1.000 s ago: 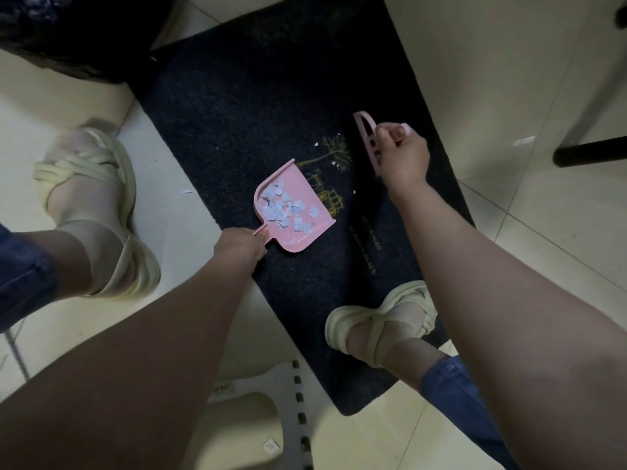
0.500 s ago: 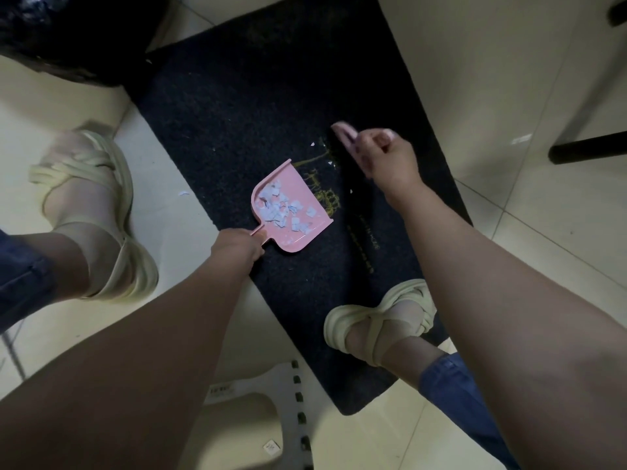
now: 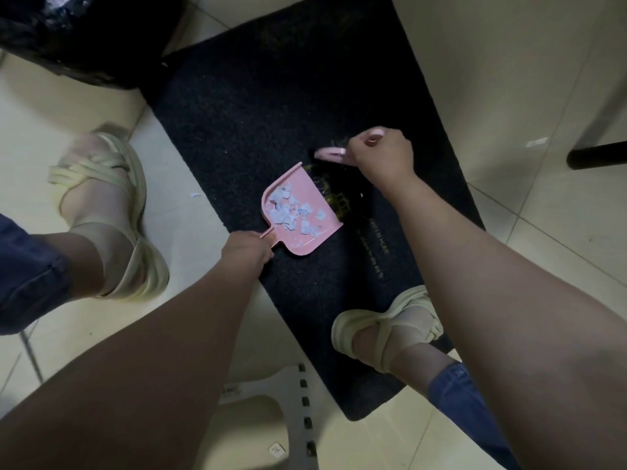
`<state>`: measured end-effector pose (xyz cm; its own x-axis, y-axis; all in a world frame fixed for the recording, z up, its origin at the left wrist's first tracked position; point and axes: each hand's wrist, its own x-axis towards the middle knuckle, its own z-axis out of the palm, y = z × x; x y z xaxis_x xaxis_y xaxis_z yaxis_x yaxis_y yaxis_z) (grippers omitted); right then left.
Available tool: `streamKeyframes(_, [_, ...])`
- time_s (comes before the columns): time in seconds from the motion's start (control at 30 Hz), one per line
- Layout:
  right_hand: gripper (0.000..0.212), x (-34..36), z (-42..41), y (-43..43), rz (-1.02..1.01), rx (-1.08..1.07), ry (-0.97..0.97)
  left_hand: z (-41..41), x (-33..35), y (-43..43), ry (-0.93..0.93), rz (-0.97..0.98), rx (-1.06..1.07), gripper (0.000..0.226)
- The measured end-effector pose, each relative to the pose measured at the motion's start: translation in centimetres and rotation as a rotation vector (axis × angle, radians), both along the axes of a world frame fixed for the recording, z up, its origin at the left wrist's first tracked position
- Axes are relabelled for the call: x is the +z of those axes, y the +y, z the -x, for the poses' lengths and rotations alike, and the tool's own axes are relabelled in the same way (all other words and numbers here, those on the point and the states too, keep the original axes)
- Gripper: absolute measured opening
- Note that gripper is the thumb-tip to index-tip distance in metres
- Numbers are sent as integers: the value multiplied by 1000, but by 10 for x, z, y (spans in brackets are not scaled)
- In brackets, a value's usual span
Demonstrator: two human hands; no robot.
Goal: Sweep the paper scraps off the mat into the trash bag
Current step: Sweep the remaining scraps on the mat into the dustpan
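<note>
mat (image 3: 271, 96) 1 | dustpan (image 3: 300, 184) 1 | brush (image 3: 330, 153) 1 | trash bag (image 3: 78, 39) 1 | sandals (image 3: 112, 171) (image 3: 390, 320) 2

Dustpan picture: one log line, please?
left hand holds dustpan | right hand grips brush | paper scraps in dustpan | trash bag not reached

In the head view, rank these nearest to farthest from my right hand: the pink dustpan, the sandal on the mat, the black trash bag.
1. Pink dustpan, just lower left of the right hand.
2. Sandal, on the mat, below the hand toward the near end.
3. Black trash bag, top left corner.
</note>
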<state>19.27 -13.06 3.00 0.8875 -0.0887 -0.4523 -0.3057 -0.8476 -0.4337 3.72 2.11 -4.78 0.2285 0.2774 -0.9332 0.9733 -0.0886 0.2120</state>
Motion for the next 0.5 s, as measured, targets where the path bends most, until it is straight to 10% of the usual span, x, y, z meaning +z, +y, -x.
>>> streamKeyframes(0.5, [37, 12, 25, -31, 154, -265, -53, 2, 4, -2, -47, 8, 21, 33])
